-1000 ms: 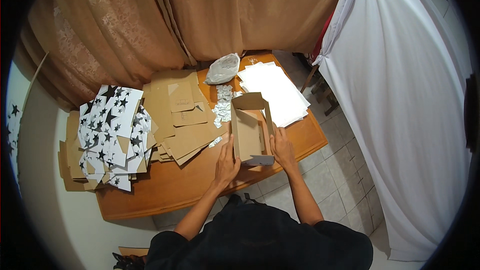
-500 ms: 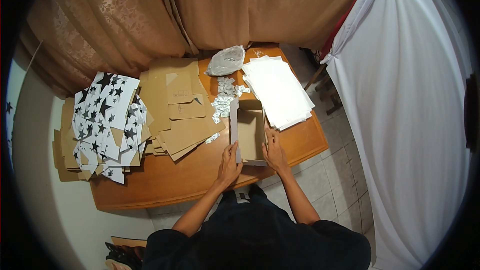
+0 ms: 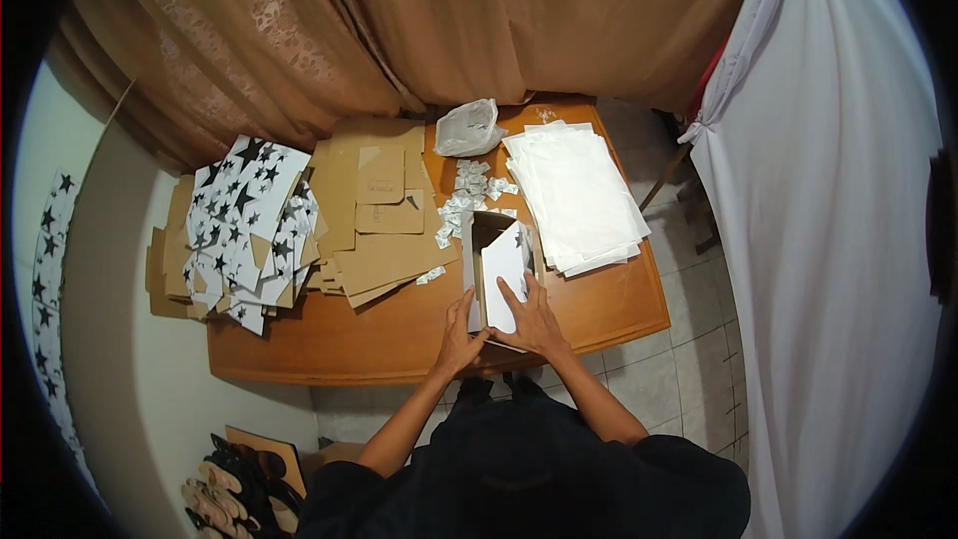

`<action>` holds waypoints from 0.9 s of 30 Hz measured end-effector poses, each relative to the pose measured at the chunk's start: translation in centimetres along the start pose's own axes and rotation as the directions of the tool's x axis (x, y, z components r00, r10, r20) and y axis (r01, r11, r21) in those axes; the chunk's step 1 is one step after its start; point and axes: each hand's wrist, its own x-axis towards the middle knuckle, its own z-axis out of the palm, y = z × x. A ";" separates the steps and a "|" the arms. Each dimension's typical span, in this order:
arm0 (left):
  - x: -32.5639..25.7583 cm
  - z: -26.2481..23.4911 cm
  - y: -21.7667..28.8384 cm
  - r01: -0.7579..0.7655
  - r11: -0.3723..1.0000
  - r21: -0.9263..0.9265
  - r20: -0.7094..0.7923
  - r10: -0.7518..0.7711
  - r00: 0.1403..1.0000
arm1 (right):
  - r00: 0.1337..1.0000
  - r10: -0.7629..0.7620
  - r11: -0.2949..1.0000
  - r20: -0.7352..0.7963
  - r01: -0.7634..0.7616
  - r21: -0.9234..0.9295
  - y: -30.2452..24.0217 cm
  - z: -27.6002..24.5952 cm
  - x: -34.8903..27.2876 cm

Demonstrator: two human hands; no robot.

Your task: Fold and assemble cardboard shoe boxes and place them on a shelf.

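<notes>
Box: box (image 3: 496,274) stands at table (image 3: 399,334) front edge, walls up, a white panel facing up.
Left hand: left hand (image 3: 459,341) grips box's near left edge.
Right hand: right hand (image 3: 527,317) flat, fingers spread on the white panel.
Done: box looks formed.
Left: cardboard blanks (image 3: 384,210) and star sheets (image 3: 244,225) still stacked flat.
Unclear: box inside hidden; bag (image 3: 467,128) contents.

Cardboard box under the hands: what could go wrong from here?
The box sits near the table's front edge; a push from the left hand or right hand might slide it off. The small folded wrappers lie just behind it and could scatter. The white sheet stack beside it could get nudged askew.
</notes>
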 end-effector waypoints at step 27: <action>-1.2 1.0 -0.8 -0.056 0.995 0.082 -0.015 0.058 0.998 | 0.983 0.153 0.982 0.097 -0.141 -0.123 3.3 -2.3 13.3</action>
